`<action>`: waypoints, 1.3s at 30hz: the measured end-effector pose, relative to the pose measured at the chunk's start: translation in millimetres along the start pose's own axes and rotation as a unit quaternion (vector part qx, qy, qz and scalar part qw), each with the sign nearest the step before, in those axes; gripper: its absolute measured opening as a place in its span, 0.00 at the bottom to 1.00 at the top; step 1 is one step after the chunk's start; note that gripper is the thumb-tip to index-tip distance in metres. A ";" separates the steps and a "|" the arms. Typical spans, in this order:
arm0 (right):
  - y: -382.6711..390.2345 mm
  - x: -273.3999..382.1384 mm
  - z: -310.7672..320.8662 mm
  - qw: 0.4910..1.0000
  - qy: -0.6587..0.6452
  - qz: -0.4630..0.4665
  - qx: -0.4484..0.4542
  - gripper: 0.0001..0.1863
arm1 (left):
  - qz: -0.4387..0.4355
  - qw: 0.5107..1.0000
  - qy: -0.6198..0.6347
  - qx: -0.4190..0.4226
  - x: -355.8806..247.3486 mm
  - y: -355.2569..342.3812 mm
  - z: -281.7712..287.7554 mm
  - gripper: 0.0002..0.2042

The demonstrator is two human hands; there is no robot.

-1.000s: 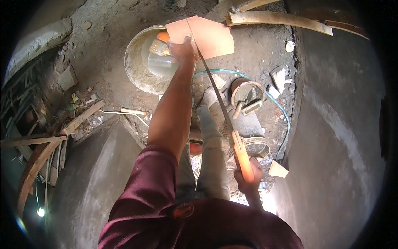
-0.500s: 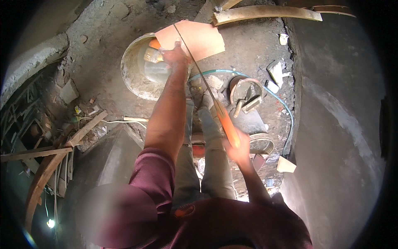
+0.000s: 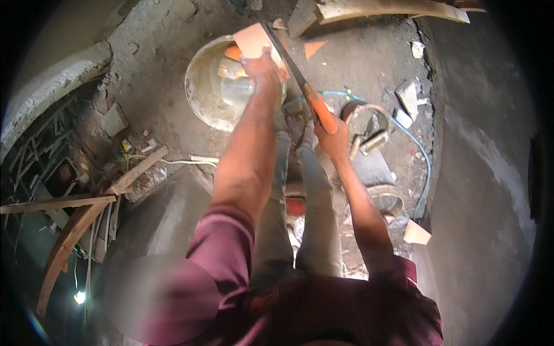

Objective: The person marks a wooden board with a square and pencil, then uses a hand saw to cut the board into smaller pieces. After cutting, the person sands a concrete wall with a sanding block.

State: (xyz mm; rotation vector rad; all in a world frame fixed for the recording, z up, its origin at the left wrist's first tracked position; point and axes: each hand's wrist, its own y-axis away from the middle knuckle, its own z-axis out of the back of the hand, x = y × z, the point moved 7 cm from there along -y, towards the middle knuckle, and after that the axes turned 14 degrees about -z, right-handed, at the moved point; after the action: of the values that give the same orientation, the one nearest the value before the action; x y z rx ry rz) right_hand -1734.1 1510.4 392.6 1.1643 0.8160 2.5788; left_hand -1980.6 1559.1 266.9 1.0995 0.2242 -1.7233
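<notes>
My left hand (image 3: 262, 63) grips a flat pale orange tile piece (image 3: 253, 39) held out over the rim of a round metal pan (image 3: 202, 95). My right hand (image 3: 334, 138) is closed on the orange handle of a hand saw (image 3: 297, 75). The saw's dark blade slants up and left across the tile's right edge. A small triangular orange offcut (image 3: 314, 47) lies on the ground just right of the blade. My legs in grey trousers stand below the hands.
A second round container (image 3: 369, 124) with a tool in it sits to the right, with a blue hose (image 3: 415, 144) curving past it. Wooden planks (image 3: 381, 8) lie at the top. Timber pieces and rubble (image 3: 104, 190) crowd the left. A grey plastered wall (image 3: 490, 190) rises on the right.
My right hand has pushed the saw forward, from beside my thigh to near the tile. A triangular piece now lies on the ground. The view has shifted, tile higher in frame.
</notes>
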 end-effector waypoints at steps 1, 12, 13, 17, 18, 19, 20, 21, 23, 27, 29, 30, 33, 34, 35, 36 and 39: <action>22.1 -1.0 12.4 1.000 0.009 -0.011 0.016 0.08 | 0.000 0.998 0.063 -0.005 27.8 -1.8 11.5 0.34; 210.7 -40.3 157.0 0.979 -0.021 -0.204 0.017 0.12 | -0.014 0.924 0.295 0.242 -55.4 72.8 97.1 0.18; 221.2 -33.6 164.5 0.981 -0.014 -0.192 0.007 0.12 | -0.029 0.926 0.271 0.261 -70.5 84.9 111.7 0.19; 250.8 8.6 189.3 0.988 -0.036 -0.147 -0.030 0.12 | -0.148 0.932 0.190 0.270 -137.8 124.0 158.4 0.22; 264.0 13.3 204.0 0.985 -0.054 -0.154 -0.053 0.12 | -0.120 0.912 0.272 0.281 -181.1 165.0 161.8 0.25; 276.7 22.1 213.2 0.983 -0.076 -0.153 -0.068 0.13 | -0.150 0.916 0.237 0.289 -203.4 180.4 173.1 0.27; 286.1 30.2 223.7 0.982 -0.095 -0.133 -0.091 0.13 | -0.184 0.914 0.203 0.299 -228.8 193.4 175.3 0.28; 298.1 33.8 232.5 0.979 -0.116 -0.119 -0.120 0.13 | -0.220 0.908 0.168 0.316 -252.1 209.4 175.0 0.29; 332.0 38.4 256.4 0.968 -0.131 -0.117 -0.182 0.13 | -0.222 0.890 0.159 0.365 -274.5 238.6 163.7 0.32; 406.8 6.6 255.1 0.928 -0.182 -0.185 -0.267 0.15 | -0.256 0.858 0.111 0.431 -280.9 285.7 160.7 0.26; 448.8 13.3 254.6 0.892 -0.267 -0.193 -0.309 0.15 | -0.195 0.846 0.162 0.470 -232.6 266.8 142.9 0.25; 475.2 7.1 251.3 0.865 -0.294 -0.220 -0.342 0.15 | -0.179 0.835 0.137 0.501 -214.3 270.3 138.4 0.25; 556.6 2.3 246.3 0.777 -0.372 -0.251 -0.441 0.15 | -0.169 0.816 0.094 0.545 -171.4 268.0 130.8 0.19; 583.0 -0.5 239.4 0.736 -0.406 -0.266 -0.472 0.14 | -0.140 0.812 0.078 0.560 -164.7 278.0 135.8 0.16; 608.3 6.0 240.9 0.709 -0.428 -0.292 -0.478 0.14 | -0.112 0.813 0.062 0.567 -160.2 280.3 144.6 0.13; 628.0 -4.7 226.3 0.663 -0.443 -0.294 -0.527 0.12 | -0.117 0.797 0.061 0.589 -156.2 286.0 142.5 0.09; 680.8 -37.8 182.2 0.515 -0.588 -0.247 -0.572 0.09 | -0.084 0.801 0.013 0.593 -143.1 313.7 134.1 0.08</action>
State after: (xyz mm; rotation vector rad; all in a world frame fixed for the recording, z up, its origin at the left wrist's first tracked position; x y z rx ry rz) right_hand -1542.8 1005.1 846.6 1.3409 -0.7189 0.7964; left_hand -1789.7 1430.6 556.5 2.0164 -0.9123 -1.9946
